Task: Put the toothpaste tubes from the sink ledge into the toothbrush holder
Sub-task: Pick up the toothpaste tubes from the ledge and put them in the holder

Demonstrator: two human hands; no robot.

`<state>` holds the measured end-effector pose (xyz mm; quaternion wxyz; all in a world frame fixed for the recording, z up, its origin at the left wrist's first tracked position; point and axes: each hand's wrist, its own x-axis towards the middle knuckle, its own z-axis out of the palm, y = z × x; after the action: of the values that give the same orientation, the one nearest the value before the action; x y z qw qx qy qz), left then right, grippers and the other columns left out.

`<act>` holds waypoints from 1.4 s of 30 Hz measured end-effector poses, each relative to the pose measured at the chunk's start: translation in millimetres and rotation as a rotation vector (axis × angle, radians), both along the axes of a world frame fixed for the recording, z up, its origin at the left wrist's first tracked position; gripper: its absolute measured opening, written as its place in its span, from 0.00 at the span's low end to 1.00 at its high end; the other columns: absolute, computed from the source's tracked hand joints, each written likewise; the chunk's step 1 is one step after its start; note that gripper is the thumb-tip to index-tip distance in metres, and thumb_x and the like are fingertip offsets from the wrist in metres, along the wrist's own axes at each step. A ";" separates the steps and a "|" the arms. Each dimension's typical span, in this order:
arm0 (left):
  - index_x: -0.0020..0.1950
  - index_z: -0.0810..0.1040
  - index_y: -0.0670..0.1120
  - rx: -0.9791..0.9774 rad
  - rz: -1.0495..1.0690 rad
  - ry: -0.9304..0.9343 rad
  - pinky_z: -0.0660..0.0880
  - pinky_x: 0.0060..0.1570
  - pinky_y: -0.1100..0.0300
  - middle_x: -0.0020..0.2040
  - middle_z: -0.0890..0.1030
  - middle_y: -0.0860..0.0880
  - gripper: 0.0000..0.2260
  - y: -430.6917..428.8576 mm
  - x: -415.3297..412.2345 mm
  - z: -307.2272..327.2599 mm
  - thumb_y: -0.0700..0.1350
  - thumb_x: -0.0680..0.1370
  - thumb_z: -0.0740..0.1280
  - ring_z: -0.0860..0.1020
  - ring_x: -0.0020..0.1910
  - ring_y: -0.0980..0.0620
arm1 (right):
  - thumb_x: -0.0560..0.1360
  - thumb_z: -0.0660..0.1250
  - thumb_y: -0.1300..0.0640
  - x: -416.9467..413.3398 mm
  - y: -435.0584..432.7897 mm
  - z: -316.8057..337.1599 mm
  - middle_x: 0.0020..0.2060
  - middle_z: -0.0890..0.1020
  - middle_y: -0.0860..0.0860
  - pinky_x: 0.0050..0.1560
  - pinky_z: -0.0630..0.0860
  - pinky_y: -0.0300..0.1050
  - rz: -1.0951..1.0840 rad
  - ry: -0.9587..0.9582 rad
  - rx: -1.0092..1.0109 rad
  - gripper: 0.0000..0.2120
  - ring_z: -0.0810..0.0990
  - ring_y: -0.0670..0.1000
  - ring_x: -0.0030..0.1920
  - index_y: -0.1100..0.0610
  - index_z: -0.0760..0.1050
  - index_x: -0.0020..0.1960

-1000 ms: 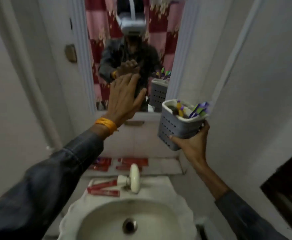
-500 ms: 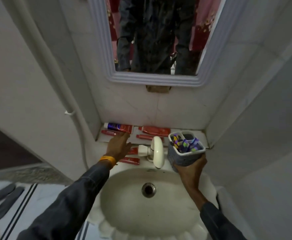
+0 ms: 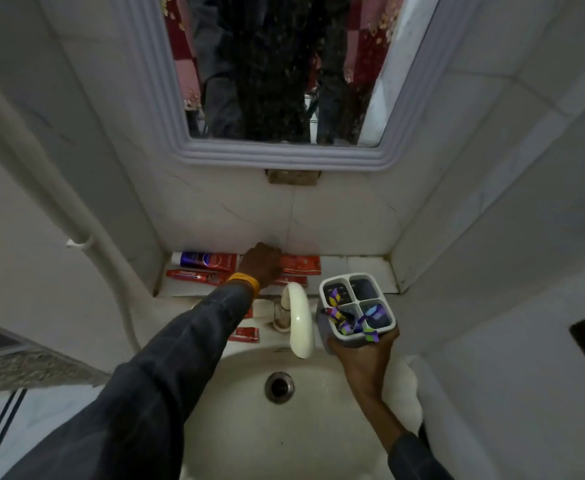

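Several red toothpaste tubes lie on the sink ledge (image 3: 360, 268) under the mirror: a blue-and-red one (image 3: 208, 260) at the left, a thin red one (image 3: 194, 276) in front of it, and a flat red one (image 3: 301, 265) at the middle. My left hand (image 3: 261, 263) rests knuckles-up on the flat red tube at the back wall; its fingers are hidden, so a grip cannot be confirmed. My right hand (image 3: 364, 355) grips the grey four-compartment toothbrush holder (image 3: 357, 308) beside the tap, with purple and yellow brushes in it.
A white tap (image 3: 298, 320) stands between my hands above the basin (image 3: 284, 420) and its drain (image 3: 279, 388). More red tubes (image 3: 247, 334) lie on the sink rim left of the tap. A framed mirror (image 3: 277, 147) hangs above; walls close in on both sides.
My left hand has dropped from the mirror to the ledge and slid right from the blue tube onto the middle red tube. My right hand has lowered the holder beside the tap.
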<state>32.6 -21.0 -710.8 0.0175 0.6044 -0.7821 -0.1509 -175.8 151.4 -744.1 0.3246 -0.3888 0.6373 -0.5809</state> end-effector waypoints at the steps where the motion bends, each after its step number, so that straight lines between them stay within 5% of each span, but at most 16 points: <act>1: 0.61 0.78 0.41 -0.012 -0.012 -0.052 0.76 0.61 0.48 0.61 0.79 0.38 0.13 -3.2 -5.6 -1.2 0.46 0.79 0.64 0.77 0.60 0.38 | 0.52 0.88 0.55 -2.2 -0.2 -4.5 0.65 0.82 0.58 0.56 0.82 0.30 0.000 0.011 0.010 0.53 0.85 0.36 0.57 0.59 0.65 0.71; 4: 0.60 0.80 0.41 -0.065 -0.041 -0.175 0.74 0.62 0.49 0.60 0.81 0.39 0.12 -12.5 -18.2 -5.4 0.44 0.81 0.62 0.75 0.63 0.38 | 0.55 0.89 0.70 -8.8 -0.7 -16.9 0.66 0.81 0.58 0.57 0.83 0.34 0.002 0.062 0.038 0.54 0.86 0.47 0.62 0.60 0.65 0.73; 6: 0.60 0.80 0.41 -0.084 -0.043 -0.212 0.74 0.61 0.49 0.59 0.81 0.40 0.12 -16.0 -24.0 -8.2 0.43 0.81 0.61 0.75 0.63 0.39 | 0.55 0.89 0.70 -10.4 -1.3 -20.7 0.67 0.81 0.57 0.60 0.84 0.39 -0.005 0.065 0.043 0.54 0.85 0.52 0.63 0.58 0.64 0.73; 10: 0.57 0.81 0.41 -0.144 -0.039 -0.162 0.76 0.57 0.48 0.56 0.83 0.39 0.11 -14.3 -26.0 -6.1 0.44 0.80 0.65 0.79 0.58 0.39 | 0.55 0.89 0.68 -7.5 -2.8 -21.4 0.67 0.82 0.58 0.58 0.83 0.34 -0.018 0.051 0.030 0.54 0.85 0.54 0.63 0.58 0.64 0.74; 13: 0.54 0.81 0.41 -0.256 -0.023 0.029 0.78 0.51 0.46 0.51 0.83 0.37 0.09 -15.9 -22.8 10.9 0.39 0.76 0.65 0.81 0.52 0.36 | 0.56 0.89 0.70 -7.6 -0.8 -23.3 0.68 0.81 0.59 0.57 0.83 0.33 -0.028 0.019 0.021 0.54 0.85 0.55 0.64 0.60 0.63 0.74; 16: 0.49 0.81 0.47 -0.328 0.066 0.285 0.80 0.43 0.52 0.43 0.85 0.44 0.06 -8.6 -23.5 49.1 0.46 0.76 0.67 0.83 0.42 0.41 | 0.56 0.89 0.71 -7.8 0.4 -27.1 0.67 0.81 0.60 0.59 0.83 0.36 -0.028 0.018 0.009 0.54 0.85 0.57 0.65 0.60 0.63 0.73; 19: 0.49 0.82 0.46 -0.224 0.156 0.703 0.80 0.44 0.58 0.42 0.86 0.47 0.07 14.8 -28.0 89.1 0.46 0.73 0.72 0.84 0.37 0.49 | 0.54 0.90 0.67 -7.1 -1.1 -27.2 0.66 0.82 0.58 0.59 0.83 0.36 -0.038 0.028 0.012 0.54 0.85 0.55 0.63 0.57 0.64 0.72; 22: 0.49 0.81 0.46 -0.045 0.110 0.846 0.84 0.44 0.54 0.42 0.86 0.45 0.09 37.0 -33.2 101.9 0.40 0.71 0.75 0.86 0.38 0.49 | 0.53 0.90 0.67 -8.1 -0.9 -27.9 0.65 0.82 0.57 0.60 0.84 0.41 -0.045 0.021 0.016 0.55 0.85 0.55 0.62 0.51 0.64 0.71; 28: 0.50 0.84 0.43 0.087 -0.147 0.550 0.81 0.48 0.57 0.46 0.87 0.46 0.10 53.5 -55.4 82.4 0.40 0.70 0.75 0.85 0.44 0.50 | 0.53 0.91 0.63 -11.1 -4.1 -26.2 0.65 0.83 0.56 0.61 0.84 0.44 -0.020 0.032 0.006 0.54 0.86 0.53 0.62 0.56 0.66 0.72; 30: 0.48 0.85 0.42 0.114 -0.198 0.453 0.77 0.45 0.61 0.45 0.87 0.45 0.07 49.0 -58.4 83.2 0.38 0.71 0.73 0.84 0.44 0.49 | 0.53 0.92 0.62 -11.2 -4.9 -27.6 0.63 0.83 0.57 0.59 0.82 0.34 -0.022 0.059 0.017 0.53 0.86 0.51 0.60 0.59 0.67 0.71; 32: 0.47 0.86 0.42 0.187 -0.241 0.376 0.77 0.45 0.62 0.46 0.87 0.45 0.05 45.6 -60.5 84.5 0.37 0.73 0.72 0.85 0.45 0.49 | 0.53 0.92 0.57 -11.3 -3.9 -28.3 0.61 0.84 0.56 0.60 0.82 0.35 -0.020 0.102 0.024 0.53 0.86 0.50 0.60 0.60 0.68 0.71; 34: 0.48 0.86 0.42 0.259 -0.288 0.349 0.77 0.47 0.64 0.48 0.87 0.45 0.06 43.8 -61.3 82.5 0.36 0.74 0.71 0.84 0.48 0.50 | 0.53 0.92 0.55 -11.7 -2.9 -30.1 0.63 0.83 0.55 0.63 0.83 0.42 -0.019 0.114 0.023 0.54 0.85 0.51 0.62 0.59 0.68 0.72; 38: 0.50 0.86 0.41 0.243 -0.290 0.315 0.75 0.52 0.62 0.52 0.86 0.45 0.08 42.2 -59.3 81.9 0.34 0.75 0.68 0.83 0.51 0.50 | 0.53 0.92 0.61 -10.3 -4.1 -25.2 0.64 0.81 0.57 0.59 0.76 0.23 -0.004 0.092 0.017 0.56 0.83 0.51 0.62 0.61 0.65 0.73; 42: 0.50 0.85 0.41 0.164 -0.098 0.418 0.78 0.56 0.56 0.51 0.86 0.44 0.08 35.7 -24.3 72.0 0.35 0.76 0.67 0.83 0.50 0.48 | 0.53 0.91 0.61 -12.0 -4.7 -29.2 0.65 0.81 0.57 0.59 0.76 0.23 0.009 0.086 0.023 0.55 0.83 0.53 0.63 0.59 0.64 0.72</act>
<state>8.3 14.8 -638.8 0.1225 0.5207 -0.7751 -0.3363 -187.7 146.6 -773.3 0.3038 -0.4126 0.6556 -0.5547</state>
